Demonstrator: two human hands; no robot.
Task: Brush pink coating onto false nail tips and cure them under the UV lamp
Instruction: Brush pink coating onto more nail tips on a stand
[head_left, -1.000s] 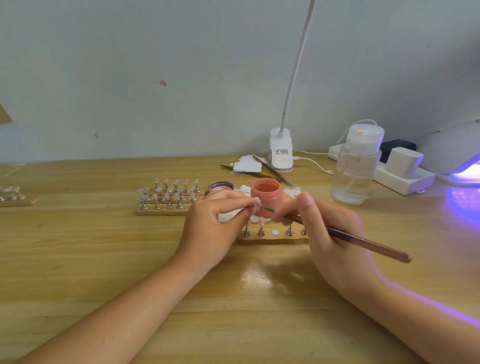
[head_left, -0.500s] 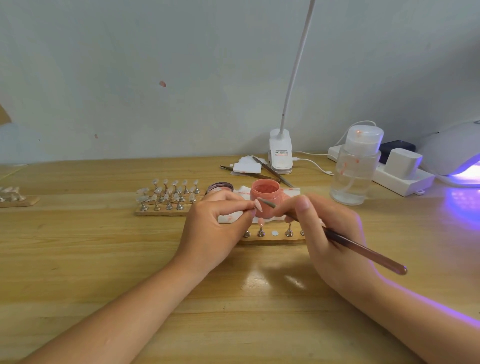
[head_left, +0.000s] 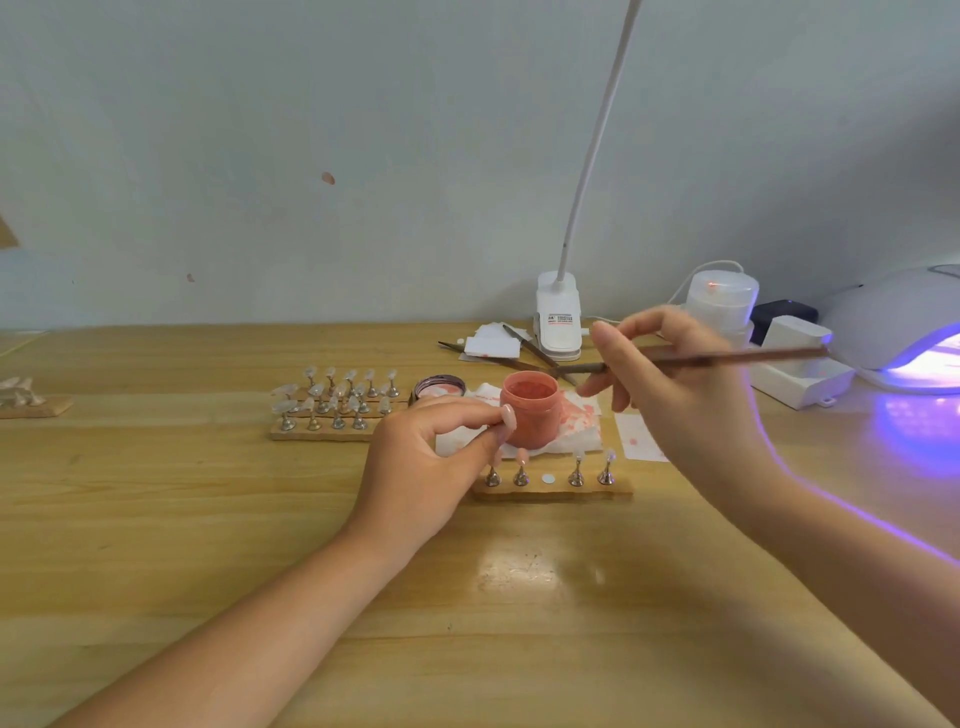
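Right hand (head_left: 675, 384) has lifted off the tip, pinching the brush (head_left: 691, 359), which I see near level, bristles left above the pink jar (head_left: 530, 415). Left hand (head_left: 426, 462) pinches the nail tip (head_left: 507, 415), upright before the jar.

The surface (head_left: 208, 519) was glossy varnished wood. Beside the smooth pink plastic jar (head_left: 530, 410) lay crumpled paper (head_left: 576, 431); metal pegs (head_left: 575, 475) stood before it.

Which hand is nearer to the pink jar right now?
Left. The left hand pinches a nail tip right against the pink jar; the right hand holds the brush raised, off to the jar's right.
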